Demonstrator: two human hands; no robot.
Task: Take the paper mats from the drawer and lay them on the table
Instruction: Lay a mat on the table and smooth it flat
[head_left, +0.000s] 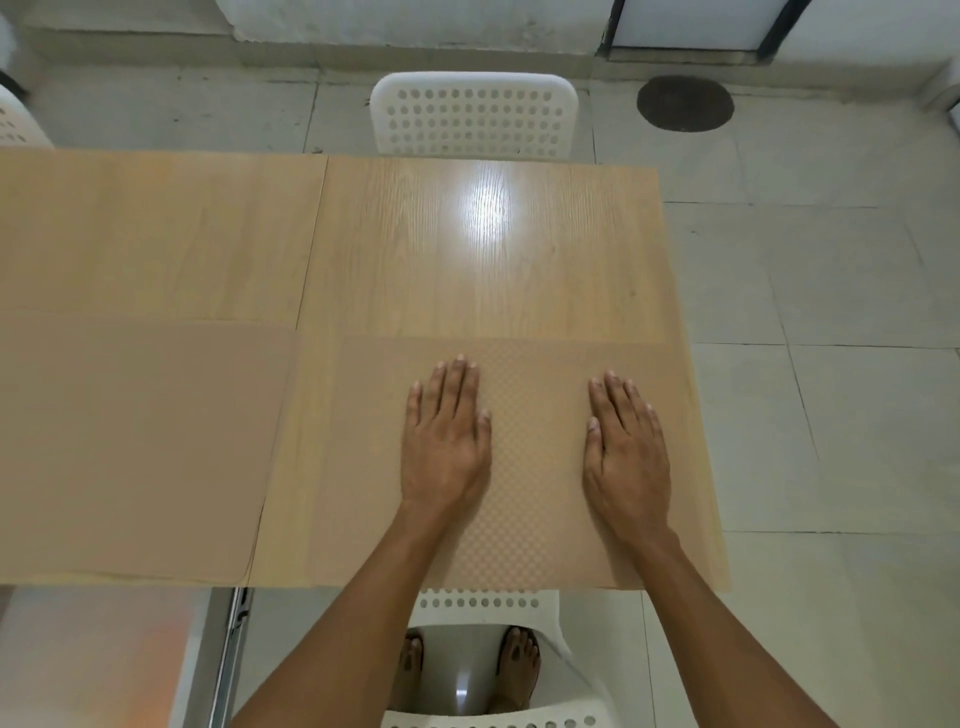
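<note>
Two bare hands lie flat on a brown paper mat (524, 457) spread over the near right part of a pale wood-grain worktop (467, 260). The left hand (445, 441) and the right hand (626, 457) rest palm down, side by side but apart, fingers straight and close together, gripping nothing. The mat's near edge runs along the worktop's near edge, and its right side reaches the worktop's right edge or just past it; which, the view does not settle. A fine dotted texture shows on the sheet between the hands.

A second paper mat (135, 447) lies flat to the left, across a seam in the worktop, its near right corner rounded. White perforated chairs stand at the far side (474, 117) and the near side (483, 605) of the worktop, and sandalled feet (470, 662) show below on the tiled floor (831, 415). No drawer can be made out with certainty.

The mats look thin, light and limp, likely to slide on the glossy wood and to crease if pulled from one point. Pressing with flat palms suits smoothing; to shift a sheet, pinching two corners or an overhanging edge seems safest. The laying appears well advanced.
</note>
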